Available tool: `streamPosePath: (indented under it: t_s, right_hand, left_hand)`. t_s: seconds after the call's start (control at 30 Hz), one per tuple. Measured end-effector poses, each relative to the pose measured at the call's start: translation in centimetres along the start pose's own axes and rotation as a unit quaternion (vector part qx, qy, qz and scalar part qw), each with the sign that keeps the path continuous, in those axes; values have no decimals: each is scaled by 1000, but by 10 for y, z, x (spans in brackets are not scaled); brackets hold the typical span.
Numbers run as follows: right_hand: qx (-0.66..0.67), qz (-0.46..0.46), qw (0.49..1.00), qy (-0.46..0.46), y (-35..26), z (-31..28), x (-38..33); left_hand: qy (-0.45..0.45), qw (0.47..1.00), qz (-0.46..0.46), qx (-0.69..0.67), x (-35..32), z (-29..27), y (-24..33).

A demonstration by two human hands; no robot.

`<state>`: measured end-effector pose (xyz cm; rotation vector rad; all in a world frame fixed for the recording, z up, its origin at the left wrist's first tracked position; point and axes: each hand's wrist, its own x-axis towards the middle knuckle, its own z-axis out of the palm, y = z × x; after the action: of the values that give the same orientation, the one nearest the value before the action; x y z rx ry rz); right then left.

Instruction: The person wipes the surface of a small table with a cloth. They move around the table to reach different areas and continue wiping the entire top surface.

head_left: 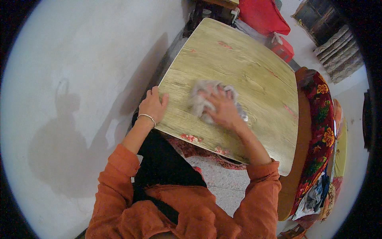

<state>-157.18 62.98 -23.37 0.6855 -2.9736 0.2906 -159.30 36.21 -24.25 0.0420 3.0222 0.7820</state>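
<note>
Orange sleeves, left hand clasping edge of table, right hand spread over blurred grey cloth

a crumpled, pale grey-white cloth, blurred at its edges, lies bunched and flattened near the middle of a table, somewhat toward its left edge. the tabletop is yellow-green with a dark-streaked wood-grain pattern, scattered red and pink floral clusters, rounded corners and a thin whitish rim.
</note>
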Motion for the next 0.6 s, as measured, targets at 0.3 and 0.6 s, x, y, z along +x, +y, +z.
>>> streamPosePath:
  t_s: [0.3,0.6]
  right_hand:
    - [-43,248,967,38,73,14,135]
    - [12,-142,989,-39,-8,21,126]
  left_hand:
    - [-1,1000,11,-2,4,1,6]
    - [-12,1000,-2,-27,1,-3,-1]
